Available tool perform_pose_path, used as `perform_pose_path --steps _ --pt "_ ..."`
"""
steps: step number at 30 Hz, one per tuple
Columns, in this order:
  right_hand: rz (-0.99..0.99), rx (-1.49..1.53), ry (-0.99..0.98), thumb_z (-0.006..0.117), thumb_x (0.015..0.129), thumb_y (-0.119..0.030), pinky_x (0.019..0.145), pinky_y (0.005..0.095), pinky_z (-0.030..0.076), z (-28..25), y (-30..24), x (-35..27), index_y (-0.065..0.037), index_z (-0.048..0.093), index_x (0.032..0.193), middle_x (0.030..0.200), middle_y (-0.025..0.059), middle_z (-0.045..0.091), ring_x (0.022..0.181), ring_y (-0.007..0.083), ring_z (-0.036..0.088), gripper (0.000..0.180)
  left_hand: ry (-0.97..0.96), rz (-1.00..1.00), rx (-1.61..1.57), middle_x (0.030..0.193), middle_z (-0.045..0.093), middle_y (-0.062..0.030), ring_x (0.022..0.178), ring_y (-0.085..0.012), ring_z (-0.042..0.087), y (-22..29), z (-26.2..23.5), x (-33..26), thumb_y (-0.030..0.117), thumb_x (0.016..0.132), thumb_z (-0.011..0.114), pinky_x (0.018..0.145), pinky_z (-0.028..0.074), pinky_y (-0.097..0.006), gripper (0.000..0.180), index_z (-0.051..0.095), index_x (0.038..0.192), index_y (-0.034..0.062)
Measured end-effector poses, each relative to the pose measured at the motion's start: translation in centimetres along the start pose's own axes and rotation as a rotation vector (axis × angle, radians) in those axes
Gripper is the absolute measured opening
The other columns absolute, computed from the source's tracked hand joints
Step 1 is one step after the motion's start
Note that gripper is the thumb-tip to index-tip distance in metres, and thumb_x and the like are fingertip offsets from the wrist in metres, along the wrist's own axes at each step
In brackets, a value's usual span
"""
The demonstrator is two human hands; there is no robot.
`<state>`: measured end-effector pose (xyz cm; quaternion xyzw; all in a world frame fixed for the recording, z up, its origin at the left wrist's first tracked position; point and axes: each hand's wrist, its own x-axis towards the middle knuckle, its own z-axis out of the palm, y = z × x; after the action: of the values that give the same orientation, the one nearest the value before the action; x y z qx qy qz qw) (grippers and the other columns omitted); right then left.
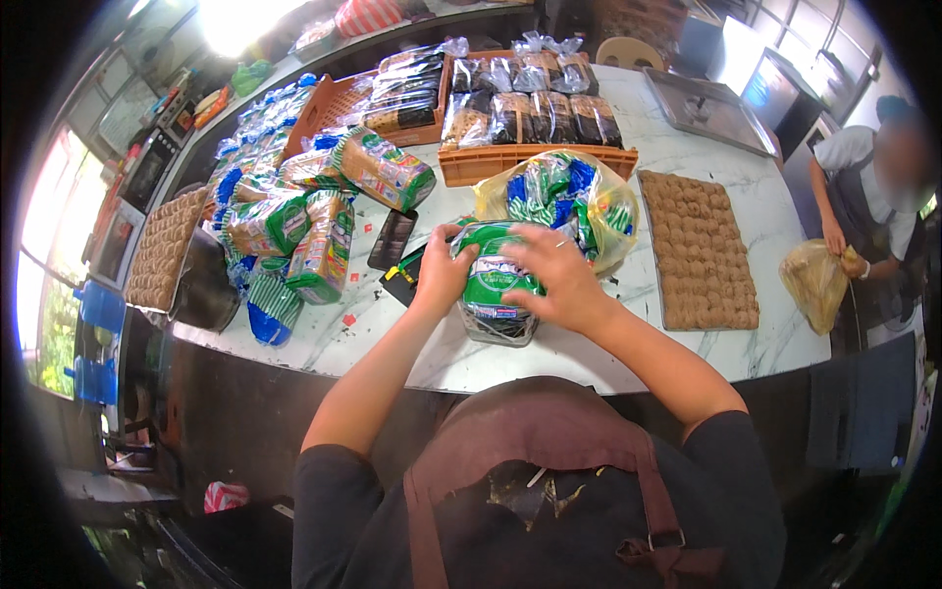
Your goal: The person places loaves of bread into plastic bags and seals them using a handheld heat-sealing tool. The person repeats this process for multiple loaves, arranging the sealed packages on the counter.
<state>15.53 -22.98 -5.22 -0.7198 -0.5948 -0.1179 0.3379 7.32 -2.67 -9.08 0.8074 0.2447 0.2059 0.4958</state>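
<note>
A green-and-clear plastic-wrapped package (491, 282) stands at the table's near edge, right in front of me. My left hand (446, 272) curls around its left side, the thumb pressing near the top. Over its right side and top lies my right hand (557, 278), fingers spread and touching the wrap. What the package holds is hard to make out. Just behind it sits a yellowish plastic bag (628, 221) filled with blue, green and white bread wrappers (551, 191). Left of my left hand lie a dark phone (393, 240) and a small black item with a yellow strip (400, 280).
Bagged sliced loaves (324, 245) pile up at the left. Orange crates (538, 162) with dark bagged bread stand at the back. Trays of brown rolls (699, 250) lie right and far left. A metal tray (708, 110) is farther back. At right, a person (863, 187) holds a tan bag (814, 283).
</note>
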Motion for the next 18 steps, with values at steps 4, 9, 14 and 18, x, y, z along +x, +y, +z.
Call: perform_pose_path --steps 4,9,14,18 --pt "-0.180 0.008 -0.429 0.079 0.071 -0.021 0.107 0.0571 0.032 0.0 0.5 1.9 -0.011 0.054 0.130 0.139 0.0132 0.048 0.135 0.0307 0.040 0.065 0.034 -0.006 -0.033 0.099 0.060 -0.0171 0.093 -0.0250 0.059 2.0 -0.7 1.9 0.016 0.083 0.069 0.082 0.047 -0.036 0.039 0.055 0.115 -0.0026" --pt "0.025 0.247 -0.495 0.073 0.065 0.002 0.104 0.0382 0.043 0.2 4.9 4.6 -0.010 0.060 0.127 0.126 0.0144 0.062 0.120 0.0297 0.057 0.064 0.022 0.695 0.318 0.089 0.058 -0.0111 0.082 -0.0287 0.057 4.1 -3.0 -1.2 0.009 0.078 0.068 0.074 0.049 -0.037 0.025 0.061 0.101 0.0012" --pt "0.178 0.482 -0.675 0.070 0.080 -0.012 0.099 0.0384 0.046 0.4 7.6 5.4 -0.021 0.058 0.132 0.128 0.0123 0.061 0.116 0.0303 0.059 0.054 -0.222 0.945 0.654 0.094 0.059 -0.0062 0.092 -0.0240 0.058 2.9 -2.2 -4.2 0.007 0.075 0.061 0.078 0.046 -0.037 0.025 0.064 0.100 0.0041" --pt "0.093 0.489 -0.625 0.067 0.086 -0.019 0.098 0.0382 0.046 0.4 7.6 5.9 -0.023 0.058 0.132 0.126 0.0121 0.063 0.113 0.0302 0.061 0.047 -0.089 0.931 0.830 0.096 0.058 -0.0056 0.090 -0.0225 0.056 1.5 -1.1 -4.2 0.011 0.080 0.056 0.080 0.043 -0.036 0.026 0.062 0.104 0.0043"
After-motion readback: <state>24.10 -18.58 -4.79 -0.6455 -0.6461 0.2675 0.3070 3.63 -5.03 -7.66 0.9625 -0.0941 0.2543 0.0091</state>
